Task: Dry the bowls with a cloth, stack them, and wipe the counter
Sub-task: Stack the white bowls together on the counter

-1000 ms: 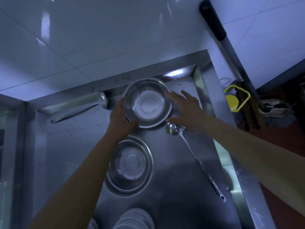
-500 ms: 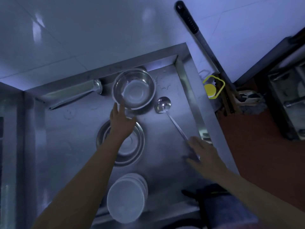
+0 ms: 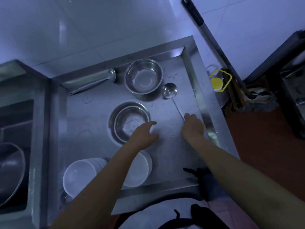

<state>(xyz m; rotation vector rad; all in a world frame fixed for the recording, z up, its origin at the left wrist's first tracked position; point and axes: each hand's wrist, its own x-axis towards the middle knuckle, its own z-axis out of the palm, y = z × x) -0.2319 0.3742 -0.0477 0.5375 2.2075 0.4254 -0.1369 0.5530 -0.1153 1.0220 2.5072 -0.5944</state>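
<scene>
A steel bowl (image 3: 144, 76) stands at the back of the steel counter (image 3: 92, 123). In front of it lies a stack of steel bowls (image 3: 127, 120). My left hand (image 3: 145, 133) hovers over that stack's near right rim, fingers apart, holding nothing. My right hand (image 3: 193, 125) rests on the handle of a steel ladle (image 3: 170, 92) that lies to the right of the bowls; the fingers curl over the handle. Two stacks of white bowls (image 3: 82, 175) sit at the counter's front, partly hidden by my left arm. No cloth is clearly seen.
A steel cylinder (image 3: 92, 80) lies at the back left. A sink with a large steel basin (image 3: 9, 171) is on the left. A long black-handled mop (image 3: 212, 40) leans on the tiled wall, beside a yellow-capped container (image 3: 217, 82). Raised counter rims bound the right and front.
My left hand let go of the far steel bowl and drew back over the nearer stack. My right hand slid up to the ladle's handle. The view pulled back.
</scene>
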